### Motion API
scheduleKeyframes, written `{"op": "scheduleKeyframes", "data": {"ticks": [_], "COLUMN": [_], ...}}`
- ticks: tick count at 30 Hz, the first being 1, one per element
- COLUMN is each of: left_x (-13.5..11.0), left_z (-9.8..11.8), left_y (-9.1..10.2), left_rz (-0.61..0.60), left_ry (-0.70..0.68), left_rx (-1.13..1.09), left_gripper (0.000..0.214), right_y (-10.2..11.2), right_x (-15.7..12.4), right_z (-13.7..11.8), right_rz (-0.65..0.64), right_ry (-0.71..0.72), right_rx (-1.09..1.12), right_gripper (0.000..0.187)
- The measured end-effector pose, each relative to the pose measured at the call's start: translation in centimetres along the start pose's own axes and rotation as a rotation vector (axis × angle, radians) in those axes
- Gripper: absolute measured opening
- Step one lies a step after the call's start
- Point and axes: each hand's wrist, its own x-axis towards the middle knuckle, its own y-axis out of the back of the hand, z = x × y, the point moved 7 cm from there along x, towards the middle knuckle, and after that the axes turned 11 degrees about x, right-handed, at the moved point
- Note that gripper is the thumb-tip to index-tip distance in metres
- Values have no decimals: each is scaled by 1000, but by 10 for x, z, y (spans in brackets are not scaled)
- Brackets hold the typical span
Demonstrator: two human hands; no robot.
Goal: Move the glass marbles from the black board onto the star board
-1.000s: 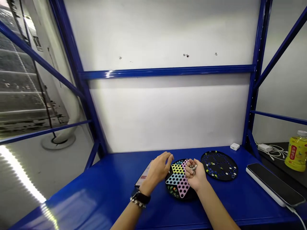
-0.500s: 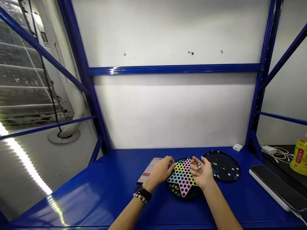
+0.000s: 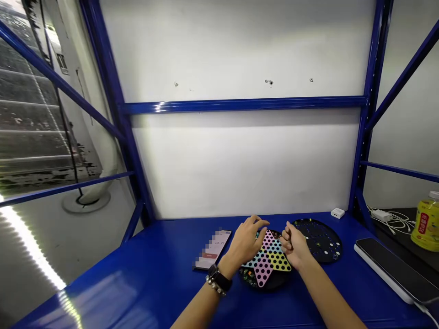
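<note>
A star-shaped Chinese checkers board [image 3: 269, 260] with pink, yellow and blue arms lies on a round black base [image 3: 247, 277], where small coloured marbles show at the lower left. My left hand [image 3: 245, 242] hovers at the star's upper left edge, fingers curled, with nothing visible in them. My right hand [image 3: 295, 247] is curled shut beside the star's right side. A few glass marbles [image 3: 288, 242] show between its fingers, the rest hidden. A second round black board [image 3: 320, 240] holding scattered marbles lies just right of my right hand.
A smartphone [image 3: 212, 249] with a blurred screen lies left of my left hand on the blue steel shelf [image 3: 154, 278]. Right of the boards are a small white box [image 3: 338, 213], a black-topped white device [image 3: 394, 269], white cables [image 3: 389, 218] and a yellow bottle [image 3: 427, 224].
My right hand has gone from palm up with marbles on it to curled shut around them. Both hands have moved right, and my left hand now sits nearer the star's top.
</note>
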Motion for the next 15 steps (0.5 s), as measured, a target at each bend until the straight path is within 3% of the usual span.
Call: {"op": "scheduleKeyframes", "data": {"ticks": [4, 6, 8, 11, 15], "left_x": [-2, -3, -2, 6, 17], "left_z": [-54, -65, -62, -46, -30], "left_y": [-34, -55, -70, -81, -89], "left_rz": [-153, -238, -263, -226, -239], "left_ry": [155, 164, 130, 60, -7], "left_rx": [102, 174, 251, 344, 363], "left_gripper": [36, 35, 35, 36, 37], "right_y": [24, 37, 51, 63, 65], "right_x": [14, 21, 26, 27, 26], "right_z": [-66, -79, -80, -74, -76], "right_rz": [34, 92, 114, 104, 129], "right_ry": [435, 494, 443, 402, 399], "right_rx": [-912, -1382, -1703, -1918, -1911], "right_gripper": [44, 39, 30, 22, 29]}}
